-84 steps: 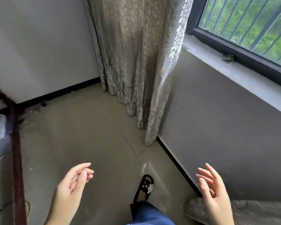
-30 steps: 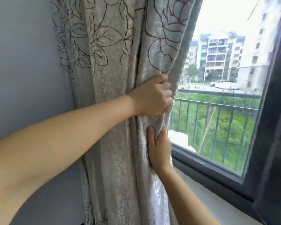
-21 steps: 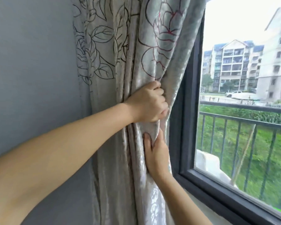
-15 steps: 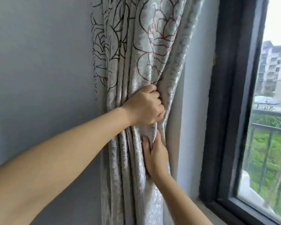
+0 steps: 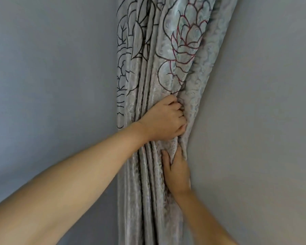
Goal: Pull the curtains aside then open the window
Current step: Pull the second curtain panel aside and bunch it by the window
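I am looking at a pale, silvery curtain (image 5: 159, 71) gathered into a narrow bunch of vertical folds against a plain grey wall (image 5: 51, 68). The curtain is my landmark: it hangs down the middle of the view from top to bottom, with large flower and leaf outlines stitched on it in black and dark red. My left hand (image 5: 163, 119) reaches in from the lower left of the curtain, arm bare, and is clenched in a fist around the curtain's right-hand edge about halfway down, fingers curled into the cloth. My right hand (image 5: 176, 169) sits directly below the left hand, on the same edge of the curtain, its thumb and fingers pinching a fold of the fabric between them. The two hands are close but not touching. Grey wall fills the space on either side of the curtain, and the window itself is outside my view.
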{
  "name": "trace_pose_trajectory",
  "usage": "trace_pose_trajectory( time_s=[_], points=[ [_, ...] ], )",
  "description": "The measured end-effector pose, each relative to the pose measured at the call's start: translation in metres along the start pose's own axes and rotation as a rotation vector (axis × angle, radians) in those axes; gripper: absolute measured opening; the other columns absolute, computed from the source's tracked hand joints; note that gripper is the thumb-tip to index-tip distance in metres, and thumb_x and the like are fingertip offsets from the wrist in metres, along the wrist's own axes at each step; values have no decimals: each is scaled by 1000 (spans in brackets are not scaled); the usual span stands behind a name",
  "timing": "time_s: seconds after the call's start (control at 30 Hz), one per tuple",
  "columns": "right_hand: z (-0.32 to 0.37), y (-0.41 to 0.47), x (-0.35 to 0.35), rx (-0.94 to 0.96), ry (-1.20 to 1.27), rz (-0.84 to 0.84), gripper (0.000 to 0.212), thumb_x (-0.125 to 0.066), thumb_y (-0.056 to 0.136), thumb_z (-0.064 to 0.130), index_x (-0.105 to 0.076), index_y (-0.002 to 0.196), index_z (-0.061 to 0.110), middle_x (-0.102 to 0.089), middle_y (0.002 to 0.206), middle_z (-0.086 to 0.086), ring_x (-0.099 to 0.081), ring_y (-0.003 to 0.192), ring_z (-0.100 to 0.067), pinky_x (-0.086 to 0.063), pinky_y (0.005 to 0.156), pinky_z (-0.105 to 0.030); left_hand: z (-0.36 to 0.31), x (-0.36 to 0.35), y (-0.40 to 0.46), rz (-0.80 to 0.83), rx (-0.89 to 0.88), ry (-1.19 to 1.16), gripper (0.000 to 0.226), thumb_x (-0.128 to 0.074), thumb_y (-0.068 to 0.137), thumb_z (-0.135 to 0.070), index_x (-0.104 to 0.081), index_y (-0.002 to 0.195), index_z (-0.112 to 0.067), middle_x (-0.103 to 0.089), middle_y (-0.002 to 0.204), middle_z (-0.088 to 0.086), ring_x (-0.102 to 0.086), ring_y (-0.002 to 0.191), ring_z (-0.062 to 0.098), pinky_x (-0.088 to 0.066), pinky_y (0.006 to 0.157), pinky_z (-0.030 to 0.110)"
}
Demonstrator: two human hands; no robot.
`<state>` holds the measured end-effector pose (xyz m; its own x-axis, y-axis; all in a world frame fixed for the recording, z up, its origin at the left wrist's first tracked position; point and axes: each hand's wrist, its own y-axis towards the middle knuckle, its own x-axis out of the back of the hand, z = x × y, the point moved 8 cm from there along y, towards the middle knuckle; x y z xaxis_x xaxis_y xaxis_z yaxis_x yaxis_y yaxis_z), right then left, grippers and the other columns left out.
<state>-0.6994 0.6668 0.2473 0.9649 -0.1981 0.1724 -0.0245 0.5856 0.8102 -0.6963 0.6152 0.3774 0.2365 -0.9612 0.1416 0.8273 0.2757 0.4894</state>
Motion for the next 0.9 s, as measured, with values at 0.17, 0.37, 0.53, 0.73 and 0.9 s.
trace_pose_trajectory(
  time_s=[0.17, 0.37, 0.53, 0.73, 0.9],
  points=[
    [-20, 44, -82, 32, -3, 91, 59, -38, 92, 47, -32, 139, 13, -60, 124, -17, -63, 97, -33, -56, 74, -43, 50, -79, -44, 198, 97, 27, 37, -46, 81, -22, -59, 47, -13, -60, 45, 3, -50, 50, 22, -30, 84, 33],
    [-47, 61, -127, 120, 11, -1, 72, -23, 92, 59, -52, 125, 1, -73, 90, -21, -68, 63, -31, -56, 48, -35, 67, -137, -65, 277, 246, -29, 44, -36, 82, -25, -62, 51, -7, -60, 47, 10, -53, 49, 26, -25, 86, 38],
    [-50, 56, -128, 83, 14, -9, 59, -34, 88, 44, -49, 129, 5, -70, 105, -17, -68, 79, -31, -55, 61, -35, 68, -135, -63, 285, 272, -3, 46, -36, 79, -24, -59, 44, -5, -57, 39, 12, -38, 40, 23, -25, 83, 37],
    [-47, 37, -119, 22, 49, 170, 51, -35, 93, 44, -33, 138, 20, -58, 129, -7, -59, 108, -24, -52, 87, -45, 51, -120, -69, 289, 222, -41, 43, -40, 81, -23, -60, 44, -10, -58, 41, 5, -49, 45, 23, -30, 83, 35],
    [-42, -1, -65, -72, 138, 237, 51, -42, 92, 43, -33, 138, 24, -50, 134, -1, -46, 123, -12, -41, 104, -41, 9, -83, -72, 98, 211, -230, 32, -43, 87, -21, -62, 64, -10, -65, 61, 6, -55, 65, 25, -38, 94, 40]
  ],
)
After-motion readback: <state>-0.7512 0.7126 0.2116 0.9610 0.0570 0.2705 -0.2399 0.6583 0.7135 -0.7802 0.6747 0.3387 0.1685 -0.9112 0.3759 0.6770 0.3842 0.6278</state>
